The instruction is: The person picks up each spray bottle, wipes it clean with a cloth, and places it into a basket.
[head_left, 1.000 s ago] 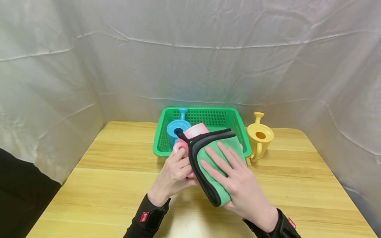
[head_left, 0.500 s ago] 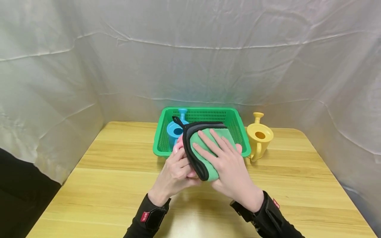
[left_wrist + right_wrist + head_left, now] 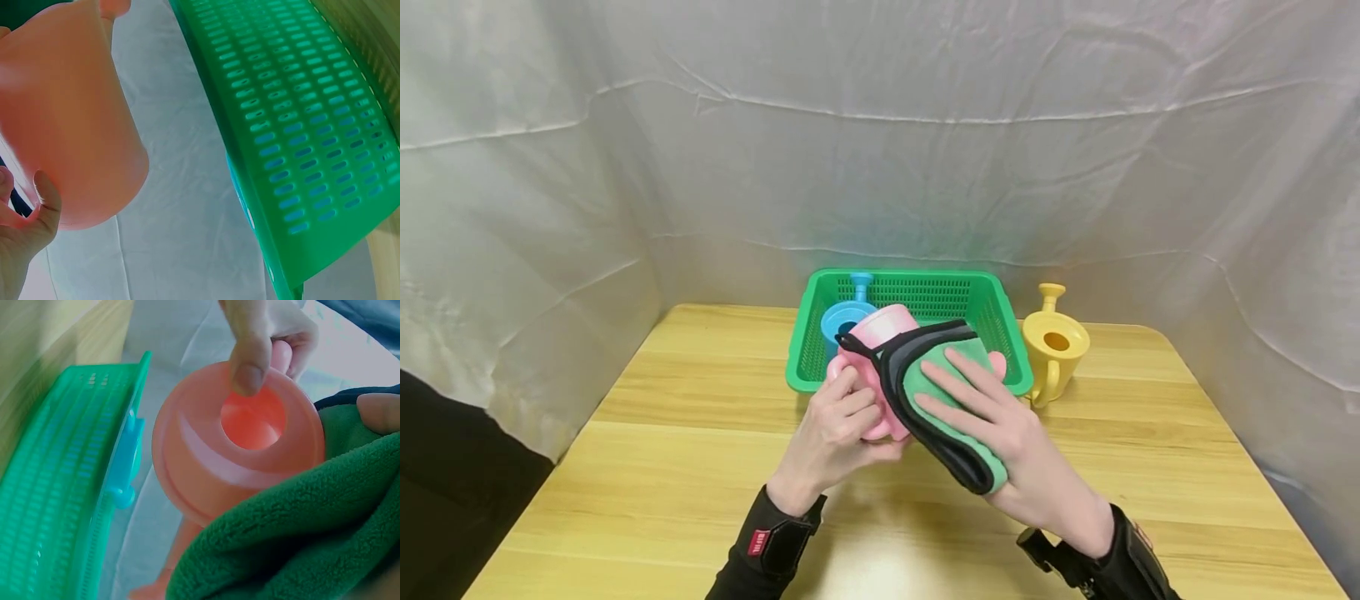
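Observation:
My left hand point(image 3: 835, 421) grips the handle of a pink watering can point(image 3: 883, 329), tilted above the table in front of the basket. In the right wrist view, the left thumb point(image 3: 249, 372) lies at the can's round opening. A folded green cloth point(image 3: 955, 371) with black edging lies against the can's side. My right hand point(image 3: 1000, 433) holds this cloth on the can, fingers spread over its top. The can's rose point(image 3: 997, 365) pokes out past the cloth. The left wrist view shows the can's smooth body point(image 3: 75, 119); the cloth hides much of its middle in the head view.
Behind the hands stands a green plastic basket point(image 3: 1017, 367) with a blue watering can point(image 3: 847, 315) in its left part. A yellow watering can point(image 3: 1055, 342) stands on the wooden table point(image 3: 700, 467), right of the basket. Pale sheeting point(image 3: 880, 183) hangs behind and at both sides.
The cloth and right hand slid up and left over the pink can, then back down and right. The can's end, covered half a second ago, shows again. The left hand keeps its grip.

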The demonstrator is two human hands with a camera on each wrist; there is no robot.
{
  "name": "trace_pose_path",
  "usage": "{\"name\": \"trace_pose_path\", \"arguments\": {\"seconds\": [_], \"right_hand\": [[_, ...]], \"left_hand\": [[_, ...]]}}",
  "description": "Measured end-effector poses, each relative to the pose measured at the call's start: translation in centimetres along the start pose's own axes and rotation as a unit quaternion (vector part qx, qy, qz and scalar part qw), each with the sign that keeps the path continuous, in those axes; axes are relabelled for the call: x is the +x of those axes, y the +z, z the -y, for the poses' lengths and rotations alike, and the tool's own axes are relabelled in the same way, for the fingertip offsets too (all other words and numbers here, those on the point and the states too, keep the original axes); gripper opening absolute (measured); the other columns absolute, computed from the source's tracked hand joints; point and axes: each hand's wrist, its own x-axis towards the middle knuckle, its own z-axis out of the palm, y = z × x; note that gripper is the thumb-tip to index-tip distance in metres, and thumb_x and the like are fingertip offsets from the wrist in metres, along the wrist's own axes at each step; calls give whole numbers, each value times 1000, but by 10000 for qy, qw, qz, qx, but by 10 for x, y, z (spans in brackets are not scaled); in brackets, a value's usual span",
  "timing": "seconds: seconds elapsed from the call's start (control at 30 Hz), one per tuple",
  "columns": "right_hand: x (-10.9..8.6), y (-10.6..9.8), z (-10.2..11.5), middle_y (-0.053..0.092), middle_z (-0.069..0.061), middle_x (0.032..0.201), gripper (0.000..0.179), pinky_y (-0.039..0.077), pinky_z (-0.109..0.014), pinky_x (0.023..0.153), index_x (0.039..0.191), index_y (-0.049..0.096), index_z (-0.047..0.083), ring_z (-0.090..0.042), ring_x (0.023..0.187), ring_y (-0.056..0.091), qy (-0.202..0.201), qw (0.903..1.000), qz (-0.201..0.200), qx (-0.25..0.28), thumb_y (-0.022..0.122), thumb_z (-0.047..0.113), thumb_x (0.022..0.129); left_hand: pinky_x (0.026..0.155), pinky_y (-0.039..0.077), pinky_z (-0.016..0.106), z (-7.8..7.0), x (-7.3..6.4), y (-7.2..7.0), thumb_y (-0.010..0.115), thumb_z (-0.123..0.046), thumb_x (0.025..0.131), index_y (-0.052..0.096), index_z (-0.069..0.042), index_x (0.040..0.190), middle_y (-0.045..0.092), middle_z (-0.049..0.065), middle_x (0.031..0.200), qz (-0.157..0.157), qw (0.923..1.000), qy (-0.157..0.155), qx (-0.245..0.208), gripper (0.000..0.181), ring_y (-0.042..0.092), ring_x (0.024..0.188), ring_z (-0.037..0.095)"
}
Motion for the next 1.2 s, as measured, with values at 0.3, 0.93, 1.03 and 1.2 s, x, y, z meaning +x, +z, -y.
{"name": "trace_pose_path", "arguments": {"seconds": [0.3,0.93,1.03,1.2], "right_hand": [[0,7,11,50,-11,153,51,18,-44,128,142,57,14,-34,151,34,63,9913,569,-1188,45,44,103],[30,15,-1,47,-4,156,62,47,-60,96,140,60,20,-34,148,38,1046,9875,795,-874,76,24,80],[22,13,-2,51,-6,153,59,49,-52,99,139,61,19,-33,146,41,755,9925,553,-791,71,17,81],[4,3,-2,52,-9,152,46,29,-43,123,139,60,14,-33,149,38,183,9975,488,-468,58,17,94]], "left_hand": [[78,41,31,-3,-1,-1,94,-32,59,67,-11,75,65,-4,75,201,9998,-56,45,39,46,79,18],[94,50,32,-3,-1,3,90,-24,61,66,-12,71,65,-5,68,127,9999,36,-89,29,60,88,18],[82,46,29,-1,-2,3,89,-23,62,59,-13,66,59,-5,64,55,10000,11,-57,32,52,78,17],[76,41,28,1,-3,1,88,-20,61,64,-12,71,63,-6,68,73,9999,-83,-10,28,47,74,15]]}}
